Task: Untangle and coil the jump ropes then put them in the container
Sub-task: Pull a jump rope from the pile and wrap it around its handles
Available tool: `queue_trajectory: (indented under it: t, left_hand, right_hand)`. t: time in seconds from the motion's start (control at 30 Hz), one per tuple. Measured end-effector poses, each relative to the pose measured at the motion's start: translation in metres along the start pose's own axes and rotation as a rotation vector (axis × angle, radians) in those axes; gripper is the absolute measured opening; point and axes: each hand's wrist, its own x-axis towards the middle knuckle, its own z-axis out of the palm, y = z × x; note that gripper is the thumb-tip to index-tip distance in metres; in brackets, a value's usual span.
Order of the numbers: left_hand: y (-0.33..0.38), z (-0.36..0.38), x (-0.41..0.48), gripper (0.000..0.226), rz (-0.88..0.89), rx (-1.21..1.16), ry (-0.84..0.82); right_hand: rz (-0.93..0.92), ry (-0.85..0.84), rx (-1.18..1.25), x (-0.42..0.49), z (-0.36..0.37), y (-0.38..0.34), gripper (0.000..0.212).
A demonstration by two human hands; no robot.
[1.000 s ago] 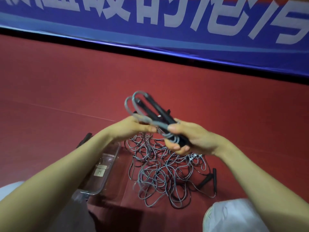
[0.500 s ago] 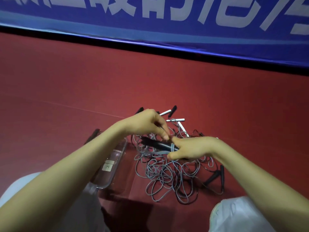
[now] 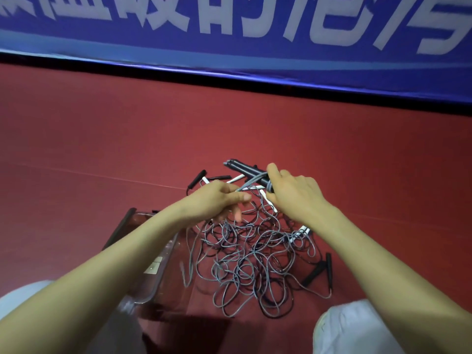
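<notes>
Hands separated since 0.5 s back: then they met over the tangle [image 3: 250,264]. Now the right hand [image 3: 293,192] had gone to the tangle's far edge with the handle bundle [image 3: 245,167], leaving grey cord [image 3: 251,184] strung between the two.

Left to right, all relative to the tangle:
- Left knee [image 3: 23,297] in light trousers sat well left of it, at the near edge of view.
- Clear plastic container [image 3: 167,261] lay just left of it, partly under the left forearm. It had a dark strip [image 3: 118,231] along its outer side and a pale label [image 3: 153,265] on it. What was inside couldn't be made out.
- Left hand [image 3: 217,203] hovered over the far-left part, thumb and fingers pinched on the grey cord.
- One black handle [image 3: 196,178] and a white handle [image 3: 237,178] lay on the red floor [image 3: 102,136] at its far side.
- The bundle was two black handles side by side with grey cord wrapped round them, held above the far edge and pointing far-left.
- Right hand was clamped around the bundle's near end.
- More white handles [image 3: 298,232] sat in its right part, and a black pair [image 3: 319,270] lay just off its right side.
- Right knee [image 3: 352,330] was near-right of it.
- Blue banner [image 3: 229,34] with white characters ran along the floor edge well beyond it.

Most of the rope was loose on the floor, outside the container.
</notes>
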Motion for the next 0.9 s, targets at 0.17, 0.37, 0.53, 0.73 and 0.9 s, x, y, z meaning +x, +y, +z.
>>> queue_trajectory:
  t: [0.17,0.37,0.53,0.73,0.9]
  left_hand:
    - [-0.002,0.019,0.002,0.036,0.089,-0.241,0.148]
    - [0.008,0.022,-0.007,0.013,0.244,-0.361,0.333]
    - [0.009,0.025,-0.008,0.013,0.251,-0.42,0.342]
    - [0.004,0.016,-0.002,0.014,0.244,-0.468,0.305]
    - [-0.005,0.013,0.002,0.029,0.251,-0.407,0.237]
  right_hand:
    - [0.087,0.083,0.12,0.0,0.004,0.002,0.044]
    - [0.132,0.171,0.312,0.0,0.0,0.002,0.035]
    - [0.152,0.236,0.485,-0.004,-0.005,-0.002,0.028]
    - [0.031,0.092,0.949,-0.009,-0.013,-0.002,0.031]
    - [-0.076,-0.1,1.215,-0.018,-0.017,-0.002,0.044]
